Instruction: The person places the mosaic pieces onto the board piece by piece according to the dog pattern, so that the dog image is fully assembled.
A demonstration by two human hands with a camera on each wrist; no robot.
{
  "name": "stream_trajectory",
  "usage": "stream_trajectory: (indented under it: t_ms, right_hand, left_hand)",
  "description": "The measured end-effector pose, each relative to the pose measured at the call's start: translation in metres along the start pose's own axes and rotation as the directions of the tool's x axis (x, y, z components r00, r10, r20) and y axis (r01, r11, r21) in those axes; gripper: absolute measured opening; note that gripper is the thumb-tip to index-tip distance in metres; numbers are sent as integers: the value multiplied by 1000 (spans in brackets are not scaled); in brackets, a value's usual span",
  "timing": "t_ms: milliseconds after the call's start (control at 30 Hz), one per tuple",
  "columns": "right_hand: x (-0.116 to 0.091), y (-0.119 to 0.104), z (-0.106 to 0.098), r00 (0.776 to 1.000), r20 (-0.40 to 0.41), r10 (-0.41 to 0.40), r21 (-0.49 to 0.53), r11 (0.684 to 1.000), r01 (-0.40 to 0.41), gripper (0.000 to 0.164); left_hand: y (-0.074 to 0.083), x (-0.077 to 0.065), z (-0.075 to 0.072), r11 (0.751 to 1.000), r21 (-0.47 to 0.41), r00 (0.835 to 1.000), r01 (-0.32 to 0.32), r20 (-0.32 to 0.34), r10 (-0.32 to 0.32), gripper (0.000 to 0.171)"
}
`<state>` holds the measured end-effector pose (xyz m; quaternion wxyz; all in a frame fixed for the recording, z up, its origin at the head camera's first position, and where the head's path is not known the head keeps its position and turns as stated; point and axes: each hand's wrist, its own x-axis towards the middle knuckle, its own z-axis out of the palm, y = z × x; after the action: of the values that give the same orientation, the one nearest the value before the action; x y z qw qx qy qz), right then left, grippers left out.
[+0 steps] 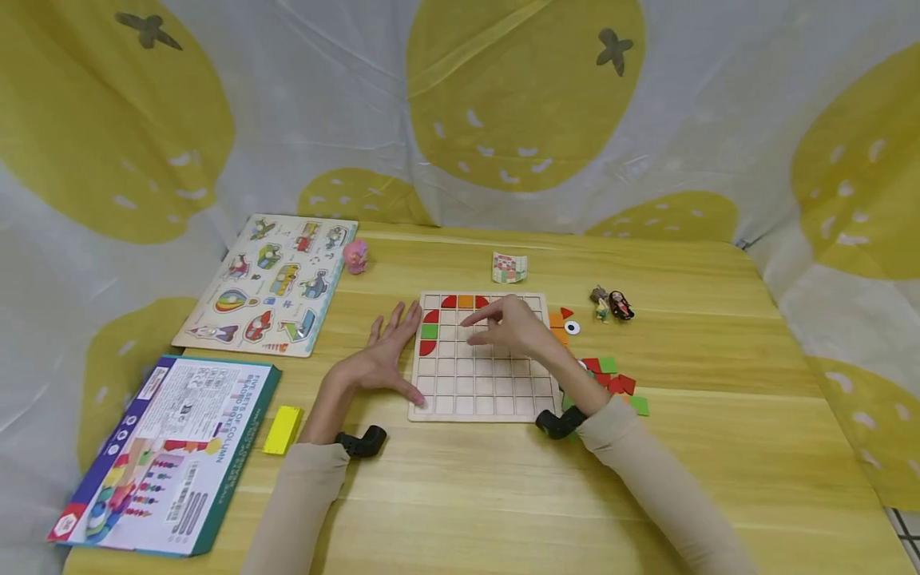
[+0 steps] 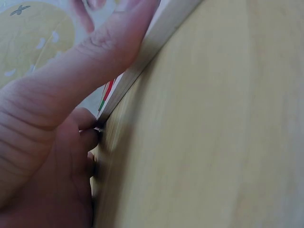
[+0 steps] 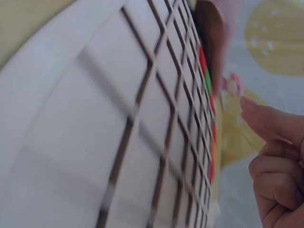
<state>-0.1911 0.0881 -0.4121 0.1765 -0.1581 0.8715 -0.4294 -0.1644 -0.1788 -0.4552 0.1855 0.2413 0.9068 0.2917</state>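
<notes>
A square wooden grid board (image 1: 483, 408) lies on the table. Along its left side sit a green square tile (image 1: 430, 331) and two red rounded tiles (image 1: 427, 347); at its far edge an orange square tile (image 1: 466, 302) lies between two more red ones. My left hand (image 1: 379, 357) rests spread at the board's left edge, its thumb (image 2: 90, 66) on the near corner. Over the middle of the grid hovers my right hand (image 1: 514, 326), forefinger and thumb apart, with nothing visible between them. In the right wrist view its other fingers (image 3: 275, 183) are curled.
Right of the board lie loose red and green tiles (image 1: 608, 365), partly behind my forearm, and a white eye disc (image 1: 572, 327). Farther out are a picture card (image 1: 509, 268), small figurines (image 1: 620, 305) and a pink toy (image 1: 355, 256). A picture puzzle (image 1: 247, 319), box (image 1: 204, 407) and yellow block (image 1: 283, 430) stand left.
</notes>
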Motion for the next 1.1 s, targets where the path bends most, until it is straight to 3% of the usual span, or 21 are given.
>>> stream_trajectory:
  t_ms: [200, 400, 633, 1100]
  right_hand:
    - [-45, 42, -54, 992, -90, 87, 33, 996, -84, 27]
    - [-73, 79, -84, 970, -173, 172, 2, 985, -174, 28]
    - [-72, 94, -90, 949, -239, 203, -93, 969, -231, 28]
    - [-61, 88, -80, 920, -282, 273, -25, 956, -291, 27]
  left_hand:
    - [0, -3, 0, 1000, -11, 1000, 5, -5, -5, 147]
    - [0, -3, 0, 1000, -10, 1000, -2, -9, 2, 147]
    - [0, 0, 0, 1000, -8, 1000, -12, 1, 12, 147]
    - [0, 0, -1, 1000, 1, 1000, 3, 3, -3, 147]
